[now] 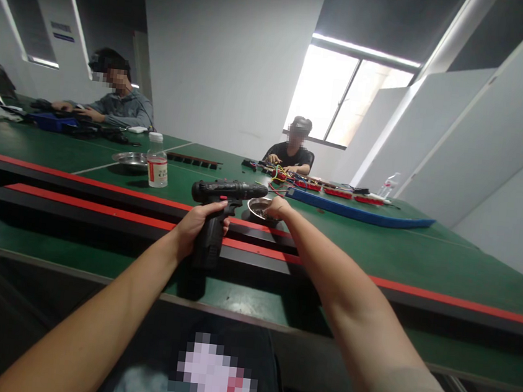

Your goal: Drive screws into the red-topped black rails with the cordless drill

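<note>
A black cordless drill (211, 234) is gripped by its handle in my left hand (193, 225), its chuck pointing right. My right hand (277, 208) dips into a small metal bowl (251, 211) with small dark pieces in it. The fingers of that hand look curled together, and what they pinch, if anything, is too small to make out. Beneath the drill lies a long black bar with a red top strip (256, 250), running across the table. A second black and red bar (80, 183) lies just behind it.
A labelled plastic bottle (157, 169) and another metal bowl (129, 160) stand left on the green table (423, 257). A long blue strip (358, 210) and tangled wires (277, 174) lie beyond my right hand. Two people (125, 107) sit across the table.
</note>
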Demonstrator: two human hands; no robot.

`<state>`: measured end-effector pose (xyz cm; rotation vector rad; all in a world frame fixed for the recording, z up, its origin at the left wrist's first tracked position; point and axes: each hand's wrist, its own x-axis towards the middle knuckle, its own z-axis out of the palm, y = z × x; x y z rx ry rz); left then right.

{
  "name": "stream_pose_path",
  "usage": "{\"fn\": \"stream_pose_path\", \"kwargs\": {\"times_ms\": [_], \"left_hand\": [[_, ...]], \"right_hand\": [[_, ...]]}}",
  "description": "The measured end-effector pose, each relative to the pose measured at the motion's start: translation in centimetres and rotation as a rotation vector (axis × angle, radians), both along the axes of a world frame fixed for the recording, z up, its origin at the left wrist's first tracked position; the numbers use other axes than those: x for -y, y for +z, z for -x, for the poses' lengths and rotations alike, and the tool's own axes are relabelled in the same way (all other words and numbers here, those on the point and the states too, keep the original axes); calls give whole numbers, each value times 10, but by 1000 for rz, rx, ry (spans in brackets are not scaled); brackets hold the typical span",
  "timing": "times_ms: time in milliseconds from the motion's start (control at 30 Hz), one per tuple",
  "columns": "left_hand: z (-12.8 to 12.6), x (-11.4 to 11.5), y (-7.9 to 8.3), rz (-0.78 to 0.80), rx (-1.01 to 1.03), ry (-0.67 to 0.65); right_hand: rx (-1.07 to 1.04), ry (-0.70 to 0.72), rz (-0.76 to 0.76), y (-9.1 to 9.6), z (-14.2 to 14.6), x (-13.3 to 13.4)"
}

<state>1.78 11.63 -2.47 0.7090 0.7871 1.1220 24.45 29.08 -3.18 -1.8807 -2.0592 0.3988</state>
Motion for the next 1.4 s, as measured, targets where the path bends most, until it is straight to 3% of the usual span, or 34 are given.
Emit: {"fn": "stream_pose_path", "kwargs": {"times_ms": [167,367,533,633,800,1000,1400], "left_hand": [[1,1,0,0,28,19],[4,2,-2,5,0,-64],[8,0,-5,7,-48,-82],[9,2,-6,33,-125,-96],[7,9,-6,-41,-268,-102],[9,11,-6,-17,-220,-84],[8,15,-4,-41,-248,-119]], "right_hand": [[-15,10,-11,10,-9,12],[-426,107,-103,16,-41,69],[-807,83,-84,-2,-71,125],[-1099,15,-85,-15,-81,142],[-1412,-13,-58,-23,-83,144],[-1587,-43,-23,-22,-82,139],[-1606,-15,-14,-23,-82,140]]}}
